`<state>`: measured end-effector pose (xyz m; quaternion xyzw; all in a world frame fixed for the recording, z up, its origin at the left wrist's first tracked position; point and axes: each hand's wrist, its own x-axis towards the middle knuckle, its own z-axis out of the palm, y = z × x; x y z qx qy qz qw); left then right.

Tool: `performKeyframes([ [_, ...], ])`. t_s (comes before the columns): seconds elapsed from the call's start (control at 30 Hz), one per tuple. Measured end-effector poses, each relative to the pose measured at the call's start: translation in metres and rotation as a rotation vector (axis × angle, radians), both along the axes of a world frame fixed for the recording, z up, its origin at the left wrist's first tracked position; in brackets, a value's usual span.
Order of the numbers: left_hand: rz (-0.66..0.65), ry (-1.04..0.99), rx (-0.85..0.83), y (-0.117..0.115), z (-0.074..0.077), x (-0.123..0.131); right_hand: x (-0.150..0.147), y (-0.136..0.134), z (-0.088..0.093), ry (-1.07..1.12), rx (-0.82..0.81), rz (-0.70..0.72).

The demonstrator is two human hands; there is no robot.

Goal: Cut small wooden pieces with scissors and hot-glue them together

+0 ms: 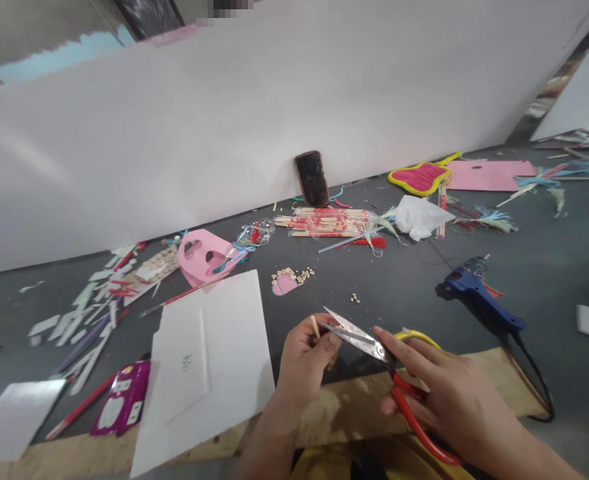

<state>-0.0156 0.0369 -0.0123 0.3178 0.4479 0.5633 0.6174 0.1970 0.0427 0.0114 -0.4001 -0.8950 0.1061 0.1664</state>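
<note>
My right hand grips a pair of scissors with red and yellow handles, the index finger stretched along the blades. The blades are parted and point left toward my left hand. My left hand pinches a short thin wooden stick upright between thumb and fingers, right at the blade tips. Both hands hover over a brown cardboard sheet at the near edge of the dark grey floor.
A white sheet lies left of my hands. A blue glue gun with its cord lies to the right. Farther back are a bundle of sticks, small beads, a pink cut-out, a phone leaning on the white board, paper scraps.
</note>
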Motion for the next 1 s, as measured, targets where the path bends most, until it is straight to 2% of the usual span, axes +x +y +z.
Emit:
performKeyframes([
  [0.2,0.017,0.019,-0.022,0.0,-0.001,0.0,0.002,0.0,-0.002,-0.037,0.102,-0.002],
  [0.53,0.028,-0.015,-0.024,-0.003,-0.003,0.003,0.004,0.002,-0.004,-0.027,0.152,-0.008],
  [0.77,0.029,-0.204,-0.066,0.0,0.011,0.009,0.005,0.006,0.003,0.12,0.005,-0.089],
  [1.0,0.077,-0.358,-0.118,0.001,0.014,0.016,-0.007,0.003,0.007,0.031,0.116,-0.063],
])
